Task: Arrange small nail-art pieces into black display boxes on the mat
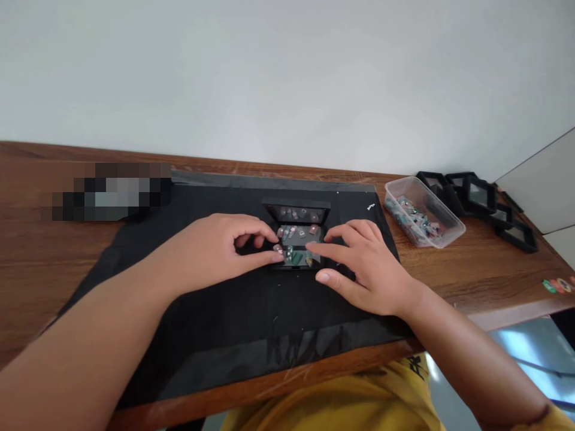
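Note:
A small black display case (297, 211) lies open on a black mat (224, 311), its lid tilted up at the back. Several small pink, grey and green stone-like pieces (296, 232) sit on its clear inner sheet. My left hand (215, 248) rests at the case's left side, fingers curled, thumb and forefinger tips touching the front left of the sheet. My right hand (359, 263) rests at the right side, forefinger stretched onto the front right pieces, thumb on the mat. Whether either fingertip pinches a piece cannot be told.
A clear plastic tub (442, 222) with several small coloured pieces stands at the right on the wooden table (36, 269). Behind it lie several empty black frame cases (480, 197). A blurred dark object (108, 191) sits at the mat's back left. A white wall rises behind.

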### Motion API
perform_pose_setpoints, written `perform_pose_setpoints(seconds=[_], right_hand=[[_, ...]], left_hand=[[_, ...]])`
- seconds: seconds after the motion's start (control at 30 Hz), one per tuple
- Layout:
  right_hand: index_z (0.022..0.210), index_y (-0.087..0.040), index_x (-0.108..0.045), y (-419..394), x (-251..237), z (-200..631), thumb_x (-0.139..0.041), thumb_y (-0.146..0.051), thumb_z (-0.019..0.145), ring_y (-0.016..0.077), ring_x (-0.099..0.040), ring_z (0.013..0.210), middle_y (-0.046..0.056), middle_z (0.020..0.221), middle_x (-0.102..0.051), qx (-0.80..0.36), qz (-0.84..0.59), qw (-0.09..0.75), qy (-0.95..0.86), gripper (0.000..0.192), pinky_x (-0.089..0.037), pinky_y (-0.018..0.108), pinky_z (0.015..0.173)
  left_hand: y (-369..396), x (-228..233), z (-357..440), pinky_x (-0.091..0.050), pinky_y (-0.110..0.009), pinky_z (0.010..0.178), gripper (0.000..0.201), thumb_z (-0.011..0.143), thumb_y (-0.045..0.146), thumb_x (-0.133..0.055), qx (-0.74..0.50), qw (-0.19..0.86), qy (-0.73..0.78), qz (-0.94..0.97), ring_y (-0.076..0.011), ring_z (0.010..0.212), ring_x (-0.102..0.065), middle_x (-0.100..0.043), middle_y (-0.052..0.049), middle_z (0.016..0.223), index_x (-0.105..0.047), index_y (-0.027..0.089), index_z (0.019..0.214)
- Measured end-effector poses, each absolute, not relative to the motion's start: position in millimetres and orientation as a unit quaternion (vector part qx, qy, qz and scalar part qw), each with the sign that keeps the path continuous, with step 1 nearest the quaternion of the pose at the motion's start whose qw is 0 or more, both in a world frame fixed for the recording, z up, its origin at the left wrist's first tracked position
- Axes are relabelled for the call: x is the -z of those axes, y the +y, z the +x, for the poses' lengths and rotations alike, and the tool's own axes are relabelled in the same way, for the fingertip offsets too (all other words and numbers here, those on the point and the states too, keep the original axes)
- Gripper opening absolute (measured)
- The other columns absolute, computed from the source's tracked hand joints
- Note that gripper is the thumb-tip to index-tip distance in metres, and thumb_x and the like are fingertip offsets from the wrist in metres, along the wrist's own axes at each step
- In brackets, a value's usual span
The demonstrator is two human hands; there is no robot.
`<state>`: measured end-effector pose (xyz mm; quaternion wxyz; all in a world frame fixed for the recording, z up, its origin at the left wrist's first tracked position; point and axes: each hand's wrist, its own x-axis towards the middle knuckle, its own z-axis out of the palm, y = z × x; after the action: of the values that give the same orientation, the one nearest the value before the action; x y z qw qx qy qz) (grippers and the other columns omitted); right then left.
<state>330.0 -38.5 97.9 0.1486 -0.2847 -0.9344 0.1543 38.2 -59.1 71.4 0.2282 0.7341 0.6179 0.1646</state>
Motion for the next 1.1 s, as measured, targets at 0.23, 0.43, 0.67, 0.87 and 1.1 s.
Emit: perform_pose_setpoints(seconds=[0.23, 0.43, 0.67, 0.87, 1.1], right_hand=[[0.114, -0.028, -0.086, -39.3, -96.6, 324.7, -0.053, -0.052, 0.111, 0.0243, -0.057, 0.111, 0.007, 0.116, -0.073, -0.153, -0.258, 0.129, -0.945, 0.041, -0.033, 0.047, 0.110], [0.111, -0.028, -0.087, -39.1, -93.6, 323.6, -0.052, -0.054, 0.111, 0.0242, -0.056, 0.112, 0.007, 0.119, -0.073, -0.166, -0.254, 0.127, -0.945, 0.043, -0.034, 0.046, 0.109], [0.102, -0.032, -0.089, -38.6, -93.7, 325.1, -0.055, -0.049, 0.111, 0.0257, -0.055, 0.115, 0.006, 0.124, -0.073, -0.139, -0.275, 0.130, -0.942, 0.039, -0.030, 0.050, 0.115], [0.102, -0.032, -0.089, -38.8, -92.9, 325.5, -0.053, -0.054, 0.111, 0.0265, -0.055, 0.117, 0.006, 0.125, -0.073, -0.129, -0.285, 0.132, -0.941, 0.043, -0.026, 0.052, 0.118], [0.102, -0.029, -0.089, -36.6, -91.2, 325.7, -0.047, -0.054, 0.113, 0.0264, -0.055, 0.117, 0.008, 0.124, -0.073, -0.130, -0.296, 0.144, -0.935, 0.050, -0.028, 0.051, 0.116]], left_hand=[[-60.7, -71.5, 43.7, -0.051, -0.042, 0.086, 0.039, 0.072, 0.070, -0.074, -0.166, 0.188, 0.611, 0.751, -0.0324, 0.096, -0.069, -0.079, -0.004, 0.094, -0.084, 0.036, 0.087], [-64.1, -70.3, 48.2, -0.055, -0.045, 0.092, 0.038, 0.078, 0.066, -0.073, -0.181, 0.204, 0.595, 0.756, -0.0334, 0.102, -0.072, -0.079, -0.005, 0.104, -0.086, 0.038, 0.100], [-64.9, -70.3, 45.5, -0.055, -0.045, 0.090, 0.030, 0.080, 0.064, -0.072, -0.168, 0.234, 0.600, 0.746, -0.0311, 0.095, -0.075, -0.080, -0.003, 0.101, -0.084, 0.038, 0.088], [-65.2, -72.7, 44.2, -0.054, -0.045, 0.088, 0.037, 0.080, 0.062, -0.071, -0.152, 0.216, 0.625, 0.734, -0.0319, 0.097, -0.073, -0.081, -0.004, 0.105, -0.084, 0.035, 0.100], [-63.7, -69.1, 40.8, -0.055, -0.041, 0.083, 0.033, 0.084, 0.064, -0.067, -0.163, 0.191, 0.626, 0.738, -0.0305, 0.092, -0.073, -0.081, -0.002, 0.097, -0.086, 0.039, 0.096]])
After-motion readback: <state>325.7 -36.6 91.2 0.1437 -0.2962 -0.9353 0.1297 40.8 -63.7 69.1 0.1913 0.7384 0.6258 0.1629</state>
